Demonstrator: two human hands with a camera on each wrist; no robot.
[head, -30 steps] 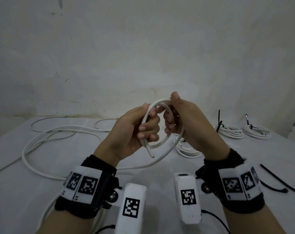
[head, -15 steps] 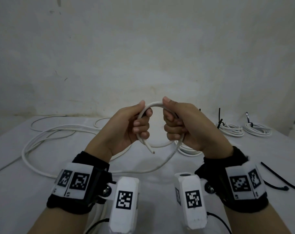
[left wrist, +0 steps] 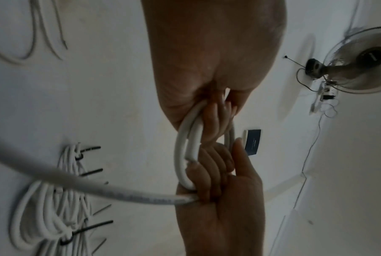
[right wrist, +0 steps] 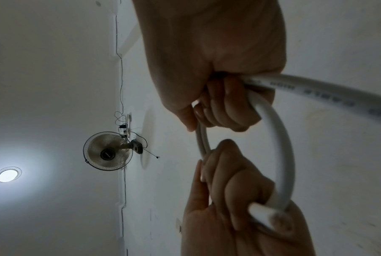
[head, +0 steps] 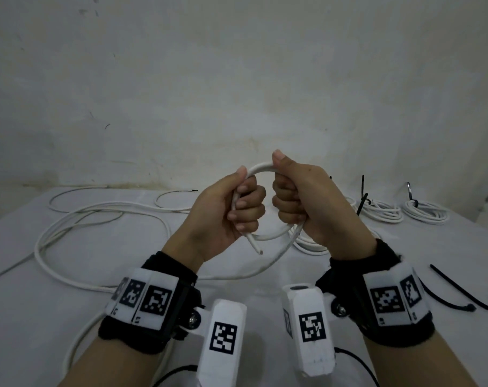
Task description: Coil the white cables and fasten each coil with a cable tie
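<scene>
1. Above the table (head: 69,275), at chest height, the left hand (head: 223,210) and the right hand (head: 307,202) face each other, both fists curled tight around one white cable (head: 261,166). The cable forms a small upright loop between them.

2. The left hand clamps the loop's left side. The cable's cut end (head: 256,245) pokes down and toward the viewer from below its fingers (head: 247,216).

3. The right hand clamps the loop's right side, thumb up on the arc. From under this fist the long free run (head: 265,263) leaves downward and sweeps left across the table to a loose tangle (head: 103,216) on the far left.

4. So the uncoiled length lies below and left of the grip and feeds out of the right hand. I judge that the next turn must be drawn up from that side.

5. On the right, well apart from the hands, lie finished coils (head: 424,212) with black ties on them. Another coil (head: 307,241) sits just behind the right wrist. Loose black cable ties (head: 460,291) lie at the near right.

6. Grey print runs along the cable jacket (right wrist: 329,94) in the right wrist view, too blurred to read. The wrist bands (head: 142,300) carry black-and-white square markers, no words.
</scene>
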